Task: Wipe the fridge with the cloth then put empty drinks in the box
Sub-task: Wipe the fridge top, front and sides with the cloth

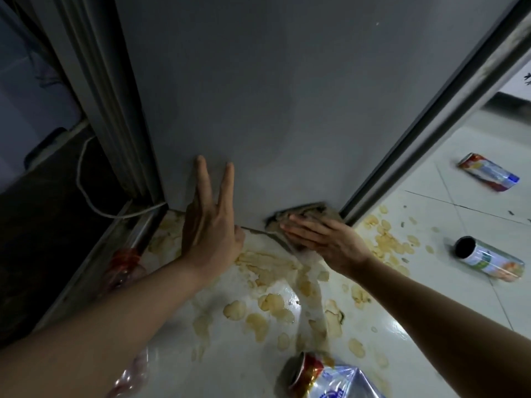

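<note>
We are looking down at the bottom of a tall grey metal fridge (273,96). Our left hand (211,225) is resting flat on the fridge door, with two long fingers (202,179) pointing straight up and holding nothing. Our right hand (321,239) is lying flat too, with straight fingers pressing a dirty brown cloth (301,215) against the bottom corner of the fridge, right where it is meeting the floor.

The white tiled floor (474,219) is looking messy. Lots of yellow-brown sticky stains (267,265) are spreading under our hands and around them.

We are counting three cans lying on their sides. One can with a red and blue label (488,172) is lying far off to the right. One silver can with a dark open end (488,258) is lying near our right arm. One red and gold can (306,372) is lying close to us at the bottom, just beside a shiny blue and white plastic wrapper (342,383).

One clear plastic bottle with a red band (123,265) is lying to the left by a metal rail. Another bit of clear plastic is showing under our left arm, but it is too blurry to tell what it is. One white cord (86,182) is hanging down at the left side of the fridge.
</note>
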{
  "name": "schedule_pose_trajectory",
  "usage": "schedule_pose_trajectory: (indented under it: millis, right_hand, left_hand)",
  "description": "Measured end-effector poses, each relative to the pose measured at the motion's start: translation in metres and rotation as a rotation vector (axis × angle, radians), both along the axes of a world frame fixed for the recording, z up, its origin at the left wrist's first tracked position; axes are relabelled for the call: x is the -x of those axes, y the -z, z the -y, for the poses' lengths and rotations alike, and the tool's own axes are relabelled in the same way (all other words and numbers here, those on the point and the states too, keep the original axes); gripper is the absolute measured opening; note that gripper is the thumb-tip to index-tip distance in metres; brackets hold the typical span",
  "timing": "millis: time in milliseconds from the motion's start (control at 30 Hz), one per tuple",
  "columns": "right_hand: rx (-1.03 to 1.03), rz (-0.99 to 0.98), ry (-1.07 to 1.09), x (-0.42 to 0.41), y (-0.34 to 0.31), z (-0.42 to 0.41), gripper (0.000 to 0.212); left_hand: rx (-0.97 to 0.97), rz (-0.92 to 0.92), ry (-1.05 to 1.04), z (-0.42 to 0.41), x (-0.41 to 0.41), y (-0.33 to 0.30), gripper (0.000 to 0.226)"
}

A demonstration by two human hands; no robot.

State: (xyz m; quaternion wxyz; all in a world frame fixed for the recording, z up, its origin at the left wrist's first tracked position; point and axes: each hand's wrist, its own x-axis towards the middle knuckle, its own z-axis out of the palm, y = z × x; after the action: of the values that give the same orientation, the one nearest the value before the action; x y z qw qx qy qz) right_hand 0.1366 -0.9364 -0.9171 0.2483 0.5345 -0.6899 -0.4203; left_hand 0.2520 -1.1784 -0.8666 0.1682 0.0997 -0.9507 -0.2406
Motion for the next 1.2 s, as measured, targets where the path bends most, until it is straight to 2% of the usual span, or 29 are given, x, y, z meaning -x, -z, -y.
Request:
schedule_pose_trajectory:
  millis: [67,167,300,433,667,867,900,1000,1033,1100,1200]
  right_hand:
    - [0.252,0.045,0.051,-0.004,-0.040,-0.007,0.082]
    - [0.557,0.103,0.135,-0.008,-0.084,-0.017,0.083]
    - [0.625,0.039,0.158,-0.003,-0.070,-0.012,0.081]
    - [0.418,0.151,0.146,-0.001,-0.036,-0.018,0.096]
    - [-0.043,0.182,0.179,-0.006,0.007,-0.025,0.077]
    - [-0.218,0.319,0.129,-0.020,-0.010,-0.015,0.059]
    - [-0.162,0.351,0.155,-0.025,-0.014,-0.013,0.055]
    - [0.227,0.498,0.171,-0.040,-0.019,-0.010,0.025]
    - [0.318,0.522,0.216,-0.047,-0.022,-0.005,0.021]
    - [0.485,0.593,0.310,-0.059,-0.027,0.010,0.023]
    - [0.725,0.769,0.472,-0.073,-0.031,0.042,0.039]
  left_hand:
    - [0.060,-0.057,0.056,-0.007,0.001,0.000,0.103]
    - [0.124,-0.103,0.083,-0.015,0.007,0.001,0.103]
    - [0.163,-0.074,0.035,-0.023,0.012,0.006,0.105]
    - [0.204,-0.049,0.040,-0.018,0.015,0.012,0.104]
    - [0.219,-0.014,0.044,-0.016,0.014,0.017,0.100]
    - [0.203,0.017,0.090,-0.008,0.001,0.016,0.094]
    - [0.208,0.033,0.089,-0.005,-0.002,0.015,0.092]
    - [0.213,0.102,0.072,0.005,-0.013,0.007,0.087]
    - [0.203,0.137,0.065,0.009,-0.016,0.005,0.085]
    - [0.177,0.203,0.046,0.019,-0.023,0.001,0.084]
    - [0.155,0.252,0.011,0.039,-0.032,-0.005,0.082]
